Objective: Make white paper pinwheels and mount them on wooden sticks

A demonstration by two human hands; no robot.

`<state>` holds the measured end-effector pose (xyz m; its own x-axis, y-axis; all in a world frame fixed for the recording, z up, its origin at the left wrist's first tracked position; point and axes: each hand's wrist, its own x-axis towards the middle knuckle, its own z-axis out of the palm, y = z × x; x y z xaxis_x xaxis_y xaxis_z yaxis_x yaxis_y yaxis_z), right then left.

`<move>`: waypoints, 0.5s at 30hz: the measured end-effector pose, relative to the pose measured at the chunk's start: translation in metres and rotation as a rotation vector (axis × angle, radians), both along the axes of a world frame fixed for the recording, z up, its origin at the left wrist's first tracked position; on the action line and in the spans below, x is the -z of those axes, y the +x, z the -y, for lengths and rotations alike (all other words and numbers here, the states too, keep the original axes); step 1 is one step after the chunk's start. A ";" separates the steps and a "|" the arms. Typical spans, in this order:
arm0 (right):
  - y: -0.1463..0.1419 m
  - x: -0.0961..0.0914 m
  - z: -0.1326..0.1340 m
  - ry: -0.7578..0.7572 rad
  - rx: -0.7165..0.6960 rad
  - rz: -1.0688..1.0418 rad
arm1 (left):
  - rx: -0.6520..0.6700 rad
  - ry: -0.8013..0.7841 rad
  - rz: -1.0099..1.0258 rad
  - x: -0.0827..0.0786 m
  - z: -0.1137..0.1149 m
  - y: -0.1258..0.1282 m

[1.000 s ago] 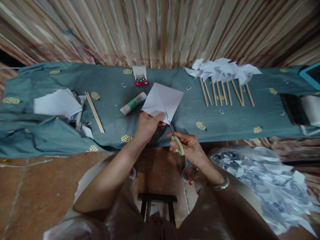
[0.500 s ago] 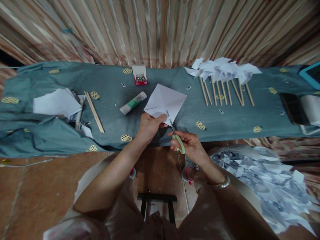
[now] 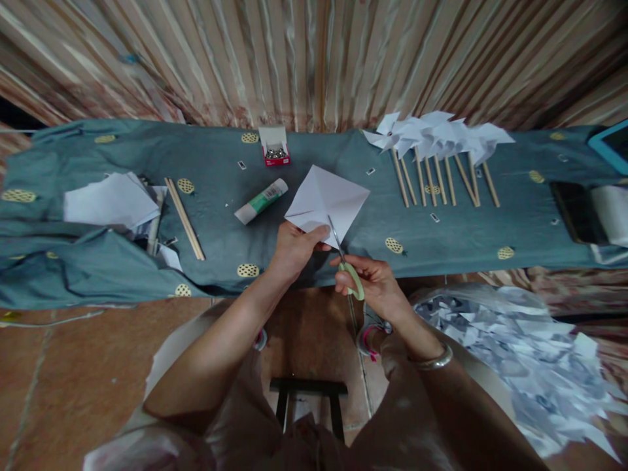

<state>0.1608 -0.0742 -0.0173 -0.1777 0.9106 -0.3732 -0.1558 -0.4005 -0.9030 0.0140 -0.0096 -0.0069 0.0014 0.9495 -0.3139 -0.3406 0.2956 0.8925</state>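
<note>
Changed since a second ago: the white paper (image 3: pixel 338 186) and scissors (image 3: pixel 354 284) have shifted slightly to the person's right together; blade sits on the paper near the lower corner as before. Reads as a small reposition, cut likely unfinished. Left hand (image 3: pixel 297 250) pinches the paper's lower edge, thumb on top; right hand (image 3: pixel 375 284) grips the scissors' green handle. Paper is held over the front of the cloth-covered counter (image 3: pixel 216 163), between both hands and the box.

Counts: one paper in hand, one pair of scissors, one green-and-white tube (image 3: pixel 261 201), one box (image 3: pixel 277 157) of metal bits (too many to count), at least two loose sticks (image 3: pixel 184 222), nine sticks under the pinwheels (image 3: pixel 436 139), heads overlapping. Paper stack (image 3: pixel 108 201) and paper heap (image 3: pixel 520 366): uncountable.
</note>
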 end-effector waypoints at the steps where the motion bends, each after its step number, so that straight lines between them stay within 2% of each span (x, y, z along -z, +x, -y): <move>1: -0.001 0.000 0.000 -0.003 0.003 -0.001 | 0.002 -0.002 -0.001 0.000 0.000 0.000; 15: 0.002 0.003 -0.001 0.037 -0.026 0.042 | 0.026 0.004 -0.005 0.001 0.002 0.001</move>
